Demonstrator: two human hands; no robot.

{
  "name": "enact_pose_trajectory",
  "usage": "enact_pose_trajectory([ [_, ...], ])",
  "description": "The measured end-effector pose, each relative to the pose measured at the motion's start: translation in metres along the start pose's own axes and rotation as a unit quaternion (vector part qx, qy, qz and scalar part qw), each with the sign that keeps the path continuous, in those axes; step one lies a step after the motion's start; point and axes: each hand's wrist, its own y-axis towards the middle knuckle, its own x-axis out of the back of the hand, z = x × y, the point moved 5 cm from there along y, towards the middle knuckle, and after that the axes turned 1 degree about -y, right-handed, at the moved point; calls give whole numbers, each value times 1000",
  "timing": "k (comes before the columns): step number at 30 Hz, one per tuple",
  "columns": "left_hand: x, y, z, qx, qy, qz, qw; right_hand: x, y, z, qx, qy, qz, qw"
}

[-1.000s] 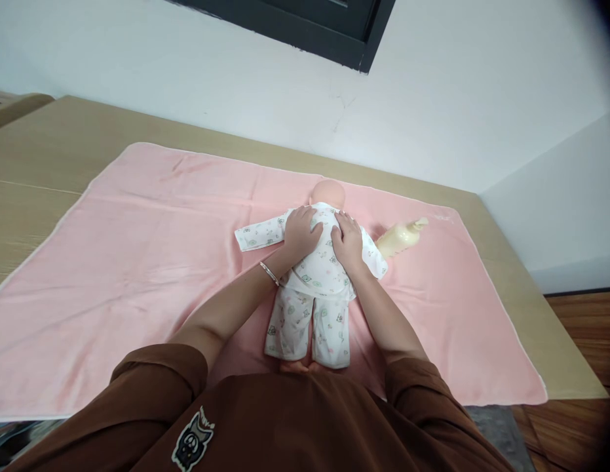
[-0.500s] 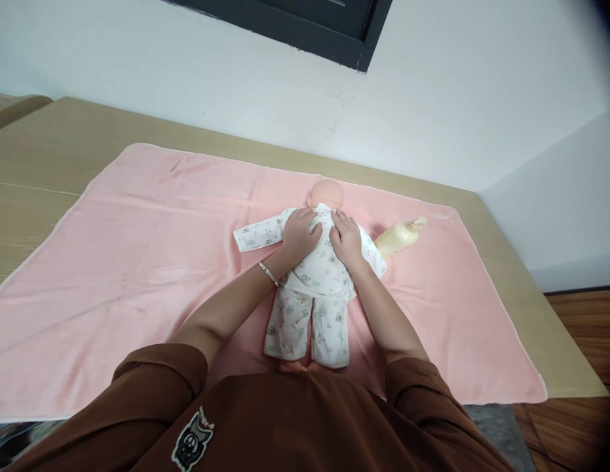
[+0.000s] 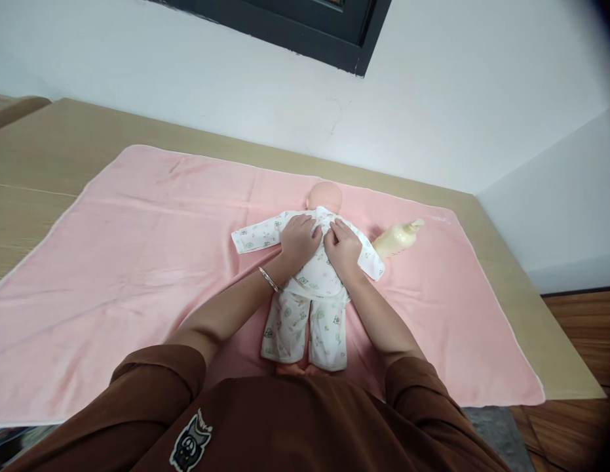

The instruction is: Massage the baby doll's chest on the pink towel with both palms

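Bald doll in white printed pajamas (image 3: 315,278) lies on a pink, white-edged cloth (image 3: 137,255); on the doll's upper torso, the left hand (image 3: 299,241) rests unclenched, the right hand (image 3: 344,248) curls its fingers, grip unclear.

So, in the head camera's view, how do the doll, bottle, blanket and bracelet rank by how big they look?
Largest to smallest, as they look in the head view:
1. Blanket, spread well beyond the doll
2. Doll, partly covered by the hands
3. Bottle
4. Bracelet

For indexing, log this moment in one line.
Left hand: on doll; right hand: on doll, fingers curled; bottle: on blanket
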Motion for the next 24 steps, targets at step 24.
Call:
enact_pose_trajectory([
  [24, -3, 3, -9, -36, 2, 68, 997, -9, 1, -10, 14, 19, 47, 999],
])
